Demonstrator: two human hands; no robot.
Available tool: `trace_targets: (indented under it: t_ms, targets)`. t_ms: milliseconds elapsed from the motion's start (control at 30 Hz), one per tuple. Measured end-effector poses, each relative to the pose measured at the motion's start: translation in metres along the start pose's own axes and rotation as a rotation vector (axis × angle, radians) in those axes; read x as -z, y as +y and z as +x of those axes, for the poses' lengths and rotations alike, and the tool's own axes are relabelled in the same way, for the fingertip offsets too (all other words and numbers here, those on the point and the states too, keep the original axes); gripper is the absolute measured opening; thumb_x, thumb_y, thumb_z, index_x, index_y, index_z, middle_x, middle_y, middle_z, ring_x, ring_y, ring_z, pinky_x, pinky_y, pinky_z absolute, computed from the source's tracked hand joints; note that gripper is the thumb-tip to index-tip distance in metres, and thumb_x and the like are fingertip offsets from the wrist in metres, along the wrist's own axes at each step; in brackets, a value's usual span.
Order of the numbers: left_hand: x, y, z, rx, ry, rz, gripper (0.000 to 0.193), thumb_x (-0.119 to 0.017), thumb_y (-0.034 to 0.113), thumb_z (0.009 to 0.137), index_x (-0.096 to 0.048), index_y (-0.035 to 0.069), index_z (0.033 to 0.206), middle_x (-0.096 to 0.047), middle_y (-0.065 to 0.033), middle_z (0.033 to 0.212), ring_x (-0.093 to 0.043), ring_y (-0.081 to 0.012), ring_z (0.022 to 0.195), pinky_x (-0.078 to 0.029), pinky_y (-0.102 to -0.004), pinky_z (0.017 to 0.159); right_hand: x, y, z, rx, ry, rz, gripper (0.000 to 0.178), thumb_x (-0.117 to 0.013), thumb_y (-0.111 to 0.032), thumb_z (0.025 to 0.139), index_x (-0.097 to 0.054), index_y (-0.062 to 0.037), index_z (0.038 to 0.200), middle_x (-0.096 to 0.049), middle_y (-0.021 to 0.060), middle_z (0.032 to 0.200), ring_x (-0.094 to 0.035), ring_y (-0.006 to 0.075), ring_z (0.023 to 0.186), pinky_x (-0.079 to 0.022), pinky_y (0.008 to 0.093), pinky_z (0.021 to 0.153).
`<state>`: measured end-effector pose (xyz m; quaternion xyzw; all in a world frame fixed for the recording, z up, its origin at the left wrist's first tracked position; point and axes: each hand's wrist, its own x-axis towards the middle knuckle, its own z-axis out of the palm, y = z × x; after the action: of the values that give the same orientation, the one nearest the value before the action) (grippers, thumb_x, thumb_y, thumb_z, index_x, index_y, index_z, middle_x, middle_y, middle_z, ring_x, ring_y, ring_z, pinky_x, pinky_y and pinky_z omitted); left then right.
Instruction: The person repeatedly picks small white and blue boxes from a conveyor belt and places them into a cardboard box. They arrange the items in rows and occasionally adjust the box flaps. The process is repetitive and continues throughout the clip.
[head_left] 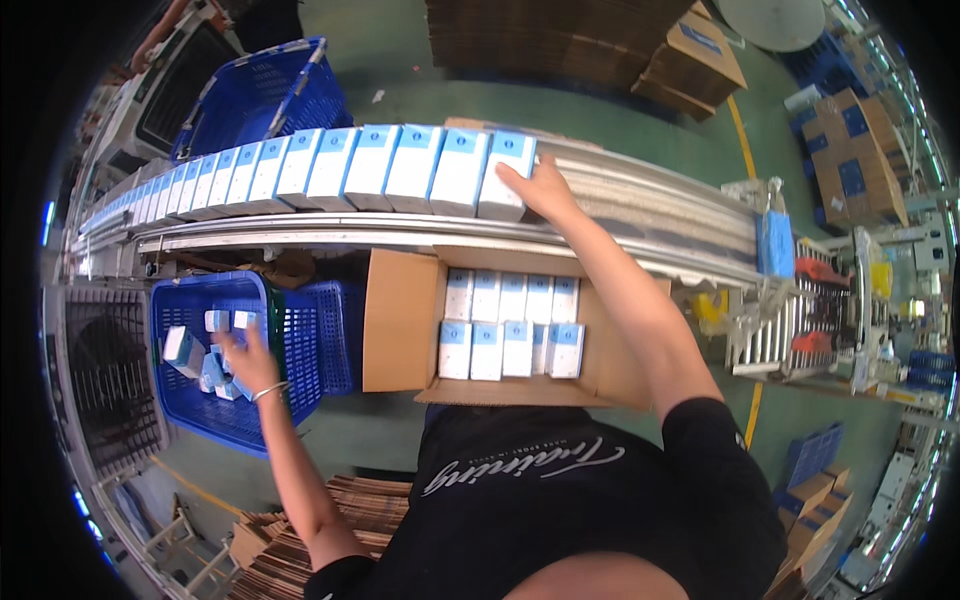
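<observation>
A long row of white and blue boxes (412, 170) stands on the conveyor (640, 205). At the row's right end, my right hand (545, 188) grips the last box (508, 160), thumb over its face and fingers at its right side. Below the conveyor, an open cardboard carton (402, 322) holds two rows of similar boxes (487, 350). My left hand (248, 360) reaches over a blue plastic basket (290, 345) on the left, slightly blurred, fingers apart. Several small white and blue boxes (182, 350) lie loosely inside, some close to its fingertips.
Another blue basket (262, 90) stands beyond the conveyor. Flattened cardboard (365, 510) is stacked by my left elbow. A roller track (785, 330) lies past the conveyor's right end, with taped cartons (850, 160) farther right. A large brown carton stack (550, 50) stands at the back.
</observation>
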<state>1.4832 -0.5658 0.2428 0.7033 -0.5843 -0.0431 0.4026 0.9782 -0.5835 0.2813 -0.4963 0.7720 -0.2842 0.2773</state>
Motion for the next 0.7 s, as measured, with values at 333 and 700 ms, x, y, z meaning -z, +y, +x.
trace_targets:
  t_ms: [333, 700]
  targets:
    - [-0.192, 0.173, -0.237, -1.049, -1.515, -0.063, 0.05, -0.058, 0.036, 0.084, -0.05, 0.009, 0.126, -0.054, -0.0135, 0.124, -0.048, -0.0279, 0.117, -0.036, -0.0415, 0.1, 0.109, -0.007, -0.14, 0.231, -0.6, 0.615, 0.09, -0.074, -0.019, 0.073, -0.02, -0.0113, 0.145, -0.033, 0.0136, 0.141, -0.041, 0.0229, 0.124, -0.036, 0.0356, 0.101]
    - [-0.249, 0.132, -0.261, -0.874, -1.706, 0.136, 0.067, -0.077, 0.027, 0.068, -0.048, 0.0, 0.121, -0.059, -0.0191, 0.11, -0.056, -0.0319, 0.106, -0.046, -0.0391, 0.09, -0.072, 0.164, -0.174, 0.007, -0.507, -0.662, 0.074, -0.076, -0.05, 0.064, -0.049, -0.0041, 0.115, -0.049, 0.0212, 0.115, -0.041, 0.0377, 0.116, -0.035, 0.0472, 0.092]
